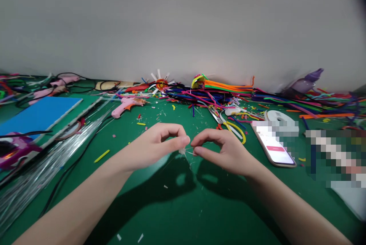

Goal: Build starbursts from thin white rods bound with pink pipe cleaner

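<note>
My left hand (167,142) is closed in a pinch on a small whitish, translucent piece (182,151), whose exact kind is too small to make out. Thin clear thread (189,161) trails down from that piece towards the green tabletop. Just to the right, my right hand (219,145) pinches a fine strand of the thread between thumb and forefinger. The fingertips of both hands are close together but apart, held above the table, and their shadows fall below.
A pink glue gun (126,107) lies behind my left hand. Yellow-handled scissors (228,123), a lit phone (273,145) and a white tape roll (281,121) lie to the right. Colourful pipe cleaners (228,86) line the wall. Clear strips (54,168) and a blue board (42,113) occupy the left.
</note>
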Demonstrator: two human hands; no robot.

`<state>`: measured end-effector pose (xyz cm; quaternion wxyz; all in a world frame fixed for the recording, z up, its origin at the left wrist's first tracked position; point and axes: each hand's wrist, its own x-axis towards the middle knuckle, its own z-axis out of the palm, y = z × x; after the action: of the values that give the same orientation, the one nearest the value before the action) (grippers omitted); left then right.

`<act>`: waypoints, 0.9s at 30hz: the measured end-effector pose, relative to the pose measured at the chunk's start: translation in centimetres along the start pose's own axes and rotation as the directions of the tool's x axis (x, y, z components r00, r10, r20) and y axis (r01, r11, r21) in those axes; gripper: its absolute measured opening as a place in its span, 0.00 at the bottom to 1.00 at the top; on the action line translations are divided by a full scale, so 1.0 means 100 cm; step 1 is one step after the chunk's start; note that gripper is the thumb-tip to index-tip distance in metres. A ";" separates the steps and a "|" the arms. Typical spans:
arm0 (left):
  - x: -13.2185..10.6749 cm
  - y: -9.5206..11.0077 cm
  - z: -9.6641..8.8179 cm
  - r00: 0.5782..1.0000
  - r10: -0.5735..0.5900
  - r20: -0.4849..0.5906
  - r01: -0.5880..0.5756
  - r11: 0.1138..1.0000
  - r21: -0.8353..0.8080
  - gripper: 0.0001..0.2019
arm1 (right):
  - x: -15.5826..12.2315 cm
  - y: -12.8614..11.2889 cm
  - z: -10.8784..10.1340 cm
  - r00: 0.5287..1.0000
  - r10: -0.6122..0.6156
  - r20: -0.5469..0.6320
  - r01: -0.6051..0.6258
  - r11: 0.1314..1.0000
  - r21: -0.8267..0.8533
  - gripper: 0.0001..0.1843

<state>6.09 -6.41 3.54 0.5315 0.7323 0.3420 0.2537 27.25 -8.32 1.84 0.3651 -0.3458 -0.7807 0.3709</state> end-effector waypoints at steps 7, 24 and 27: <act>-0.001 0.000 -0.005 0.995 -0.048 0.086 0.041 0.996 0.083 0.12 | -0.001 0.003 0.000 0.998 -0.041 -0.043 0.039 0.999 -0.036 0.04; 0.001 -0.003 -0.006 0.989 -0.088 0.117 0.072 0.988 0.136 0.10 | -0.001 0.004 0.000 0.994 -0.109 0.011 0.110 0.988 -0.108 0.02; 0.001 -0.003 -0.007 0.988 -0.101 0.119 0.081 0.984 0.156 0.09 | -0.001 0.005 0.000 0.988 -0.151 0.027 0.153 0.977 -0.146 0.02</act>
<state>5.59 -5.86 3.48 0.5063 0.7685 0.3590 0.1557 27.43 -8.17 1.38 0.3594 -0.3082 -0.8332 0.2858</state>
